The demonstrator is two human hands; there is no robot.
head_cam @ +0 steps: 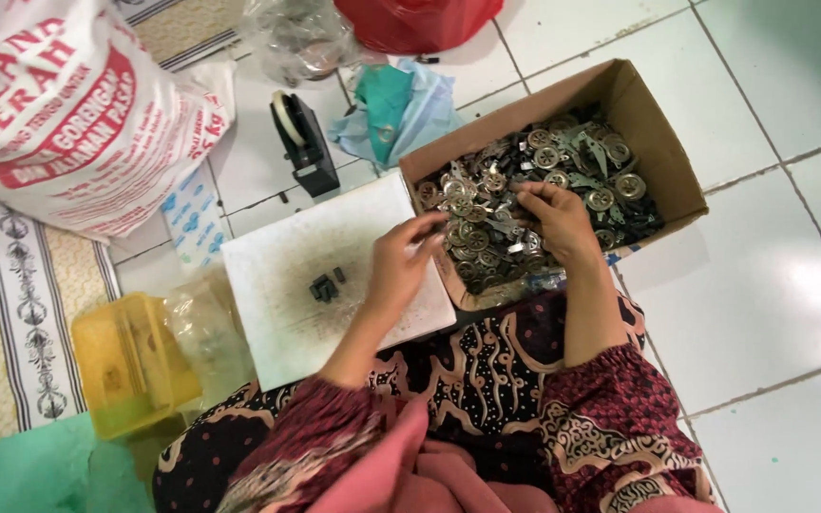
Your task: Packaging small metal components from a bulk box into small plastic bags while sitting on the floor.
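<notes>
1. The right hand [555, 220] is resting in the cardboard box [662, 157], fingers curling closed around metal parts [563, 176].
2. The left hand [401, 261] is pinching a small metal piece [427, 243] over the white board [287, 275].

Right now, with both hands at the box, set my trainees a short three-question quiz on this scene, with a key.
1. True or false: the right hand rests inside the cardboard box of small metal parts.
2. Which lies on the white board? A) a few small dark parts B) a pair of scissors C) a red bag
3. Fill in: the black tape dispenser stands on the floor beyond the board, to the ______ of the box as the camera sees it.

Key: 1 true; 2 A; 3 left. The left hand hovers at the box's near left edge, fingers pinched; whether it holds a part is unclear.
</notes>
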